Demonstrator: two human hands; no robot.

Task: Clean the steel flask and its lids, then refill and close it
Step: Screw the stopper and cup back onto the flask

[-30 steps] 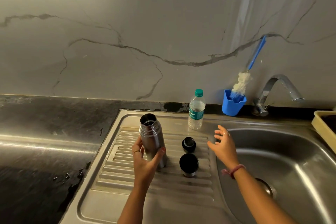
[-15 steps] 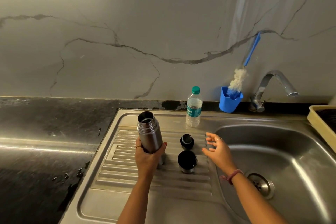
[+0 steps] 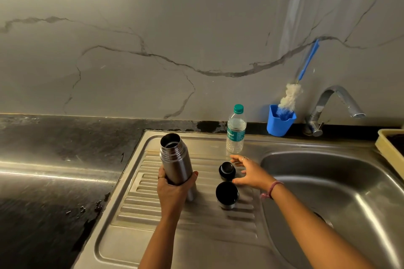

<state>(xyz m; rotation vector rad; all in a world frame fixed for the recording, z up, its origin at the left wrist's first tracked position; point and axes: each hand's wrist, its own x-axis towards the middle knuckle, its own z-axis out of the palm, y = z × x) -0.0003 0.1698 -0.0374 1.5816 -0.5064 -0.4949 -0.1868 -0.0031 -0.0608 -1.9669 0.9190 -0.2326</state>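
Observation:
The steel flask stands open-mouthed on the ribbed drainboard, and my left hand grips its lower body. To its right lie the small black inner stopper and, nearer me, the steel cup lid with its dark inside facing up. My right hand hovers just right of the stopper with fingers spread, thumb and fingers on either side of it, holding nothing. A plastic water bottle with a green cap stands behind the lids.
The steel sink basin lies to the right with its tap at the back. A blue cup holds a bottle brush against the wall. A yellow tray sits at the far right. Dark wet countertop spreads left.
My right hand has moved left and down toward the black stopper. The left hand still grips the flask in the same place.

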